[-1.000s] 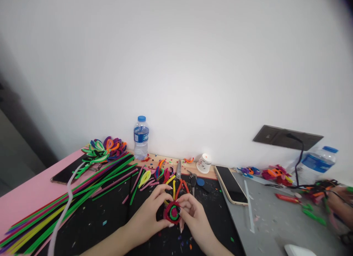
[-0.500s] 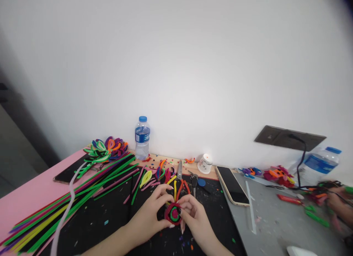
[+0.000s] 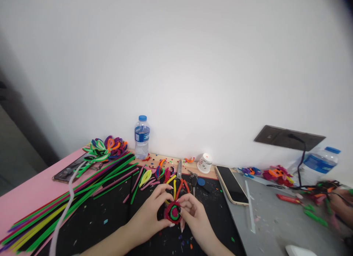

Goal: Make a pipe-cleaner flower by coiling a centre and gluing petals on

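Note:
A coiled pipe-cleaner disc (image 3: 173, 212), red outside with black, green and pink rings, sits between both my hands just above the black mat (image 3: 110, 219). My left hand (image 3: 150, 215) curls round its left side, fingers pinched on the rim. My right hand (image 3: 193, 213) grips its right side with thumb and fingertips. Scissors (image 3: 179, 177) with orange handles lie just beyond the disc.
Long pipe cleaners (image 3: 68, 201) fan across the left. Finished flower shapes (image 3: 106, 147), a water bottle (image 3: 141, 137), a small white cup (image 3: 204, 163), keys (image 3: 193, 180) and a phone (image 3: 231, 184) lie behind. Another person's hand (image 3: 340, 206) works at far right by a second bottle (image 3: 317, 164).
My hands and the disc have barely moved; fingers shift slightly on the rim. The other person's hand at far right moved a little.

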The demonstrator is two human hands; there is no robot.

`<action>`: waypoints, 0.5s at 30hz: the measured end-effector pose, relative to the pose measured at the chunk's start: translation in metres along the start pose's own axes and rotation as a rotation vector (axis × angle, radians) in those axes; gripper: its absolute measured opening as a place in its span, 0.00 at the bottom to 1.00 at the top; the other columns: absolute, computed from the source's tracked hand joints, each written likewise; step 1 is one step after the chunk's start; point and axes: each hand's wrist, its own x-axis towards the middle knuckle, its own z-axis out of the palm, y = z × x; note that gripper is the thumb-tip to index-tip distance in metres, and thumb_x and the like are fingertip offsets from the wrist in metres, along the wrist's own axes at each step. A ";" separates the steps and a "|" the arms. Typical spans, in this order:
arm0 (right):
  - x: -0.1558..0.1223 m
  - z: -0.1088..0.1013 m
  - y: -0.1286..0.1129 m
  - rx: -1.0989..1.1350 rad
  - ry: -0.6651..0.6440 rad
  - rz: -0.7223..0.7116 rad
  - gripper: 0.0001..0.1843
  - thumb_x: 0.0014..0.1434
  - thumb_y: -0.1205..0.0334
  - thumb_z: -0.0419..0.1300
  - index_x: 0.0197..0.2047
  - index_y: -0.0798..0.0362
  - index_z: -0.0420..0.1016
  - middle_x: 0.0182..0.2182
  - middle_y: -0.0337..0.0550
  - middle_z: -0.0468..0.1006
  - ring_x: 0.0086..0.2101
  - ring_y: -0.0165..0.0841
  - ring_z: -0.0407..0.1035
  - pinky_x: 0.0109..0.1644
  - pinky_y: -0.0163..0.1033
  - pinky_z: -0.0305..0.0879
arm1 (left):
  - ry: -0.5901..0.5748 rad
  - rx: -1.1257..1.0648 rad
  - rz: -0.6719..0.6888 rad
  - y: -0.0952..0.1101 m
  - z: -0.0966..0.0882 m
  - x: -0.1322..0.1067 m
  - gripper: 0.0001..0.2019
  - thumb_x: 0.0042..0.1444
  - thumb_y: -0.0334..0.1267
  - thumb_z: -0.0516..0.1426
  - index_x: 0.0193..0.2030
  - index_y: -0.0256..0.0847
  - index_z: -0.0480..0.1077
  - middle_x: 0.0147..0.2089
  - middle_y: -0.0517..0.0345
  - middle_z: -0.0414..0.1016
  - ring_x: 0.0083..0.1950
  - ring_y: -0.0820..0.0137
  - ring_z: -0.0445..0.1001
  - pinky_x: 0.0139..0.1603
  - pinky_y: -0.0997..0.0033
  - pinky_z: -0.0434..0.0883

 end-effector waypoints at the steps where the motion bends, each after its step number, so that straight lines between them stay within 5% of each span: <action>1: 0.000 0.000 0.000 0.002 -0.001 -0.003 0.16 0.47 0.55 0.66 0.31 0.56 0.66 0.20 0.35 0.72 0.14 0.22 0.63 0.15 0.27 0.59 | 0.003 0.001 -0.004 0.002 -0.001 0.000 0.20 0.40 0.25 0.63 0.40 0.45 0.65 0.56 0.53 0.58 0.60 0.59 0.59 0.60 0.59 0.58; 15: 0.000 0.000 0.005 0.015 -0.007 0.009 0.15 0.47 0.56 0.65 0.31 0.56 0.65 0.20 0.33 0.70 0.14 0.22 0.63 0.16 0.27 0.59 | 0.007 -0.005 0.014 -0.006 0.002 0.000 0.21 0.40 0.25 0.63 0.40 0.45 0.65 0.57 0.53 0.57 0.56 0.61 0.63 0.58 0.60 0.61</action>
